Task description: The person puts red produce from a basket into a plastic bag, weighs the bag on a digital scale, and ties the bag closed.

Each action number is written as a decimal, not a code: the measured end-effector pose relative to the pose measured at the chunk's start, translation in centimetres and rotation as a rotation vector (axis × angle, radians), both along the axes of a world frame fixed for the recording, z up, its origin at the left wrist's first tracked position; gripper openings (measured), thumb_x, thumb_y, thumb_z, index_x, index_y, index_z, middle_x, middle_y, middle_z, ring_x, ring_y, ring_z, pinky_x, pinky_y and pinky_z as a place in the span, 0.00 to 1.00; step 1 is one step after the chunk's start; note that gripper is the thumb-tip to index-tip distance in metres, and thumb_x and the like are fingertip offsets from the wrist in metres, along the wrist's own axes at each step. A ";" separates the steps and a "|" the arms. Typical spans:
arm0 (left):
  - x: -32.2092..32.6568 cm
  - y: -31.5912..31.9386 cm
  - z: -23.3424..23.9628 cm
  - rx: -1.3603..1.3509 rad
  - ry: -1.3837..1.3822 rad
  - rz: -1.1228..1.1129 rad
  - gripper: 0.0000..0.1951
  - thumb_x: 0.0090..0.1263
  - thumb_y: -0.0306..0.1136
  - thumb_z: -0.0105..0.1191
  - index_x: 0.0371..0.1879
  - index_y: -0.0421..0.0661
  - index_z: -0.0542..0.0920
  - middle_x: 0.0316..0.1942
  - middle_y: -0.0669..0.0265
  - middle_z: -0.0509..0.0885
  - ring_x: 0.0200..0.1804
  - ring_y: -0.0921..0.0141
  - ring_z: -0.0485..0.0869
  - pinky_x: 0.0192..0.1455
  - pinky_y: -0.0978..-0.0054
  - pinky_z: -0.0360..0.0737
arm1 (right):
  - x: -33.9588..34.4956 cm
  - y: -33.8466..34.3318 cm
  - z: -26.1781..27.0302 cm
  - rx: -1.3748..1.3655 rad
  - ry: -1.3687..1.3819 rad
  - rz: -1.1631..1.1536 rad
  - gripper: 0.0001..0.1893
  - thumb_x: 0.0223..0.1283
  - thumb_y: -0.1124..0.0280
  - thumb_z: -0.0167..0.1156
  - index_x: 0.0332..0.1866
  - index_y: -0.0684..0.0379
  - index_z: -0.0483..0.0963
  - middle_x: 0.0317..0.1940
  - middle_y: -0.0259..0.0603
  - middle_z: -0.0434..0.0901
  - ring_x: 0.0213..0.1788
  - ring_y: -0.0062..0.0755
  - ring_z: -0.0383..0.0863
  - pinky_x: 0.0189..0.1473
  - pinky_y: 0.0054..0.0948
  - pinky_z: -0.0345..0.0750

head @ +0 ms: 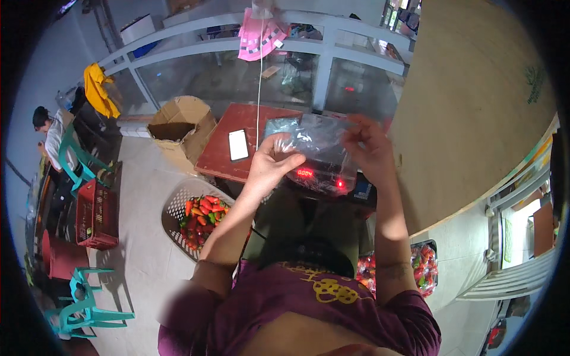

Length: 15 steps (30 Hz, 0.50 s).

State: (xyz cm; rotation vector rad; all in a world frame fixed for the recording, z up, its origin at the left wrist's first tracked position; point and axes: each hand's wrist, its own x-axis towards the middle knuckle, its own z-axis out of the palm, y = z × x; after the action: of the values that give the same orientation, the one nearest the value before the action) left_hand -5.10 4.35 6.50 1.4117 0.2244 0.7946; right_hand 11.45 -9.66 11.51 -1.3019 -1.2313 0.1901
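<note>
A clear plastic bag (321,133) is stretched between my hands above a digital scale (366,190). The scale's red display glows through the film. My left hand (276,160) pinches the bag's left side between thumb and fingers. At the opposite edge, my right hand (372,149) grips the film with curled fingers, which are blurred. More folded clear plastic (280,126) lies behind my left hand on the red table (218,155). A phone (238,145) with a bright screen rests left of a hanging white cord (259,84).
A plastic basket (171,213) of red and green peppers stands by my left arm. Behind it is an open cardboard box (178,129). Bagged peppers (423,269) fill a tray at my right. A large wooden board (463,111) borders my right arm. One person (55,138) sits far left.
</note>
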 end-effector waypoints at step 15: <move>0.5 -1.3 1.1 -0.260 0.045 -0.169 0.20 0.68 0.45 0.44 0.34 0.36 0.74 0.19 0.57 0.80 0.22 0.71 0.80 0.27 0.78 0.77 | -2.4 1.7 1.1 -0.236 -0.407 -0.085 0.24 0.47 0.70 0.64 0.52 0.61 0.69 0.37 0.34 0.76 0.43 0.27 0.75 0.44 0.24 0.71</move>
State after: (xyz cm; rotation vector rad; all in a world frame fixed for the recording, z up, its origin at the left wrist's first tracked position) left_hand -4.63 3.09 7.57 1.1861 0.2312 0.5728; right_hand 9.10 -7.93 12.63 -1.6500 -1.5257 0.0061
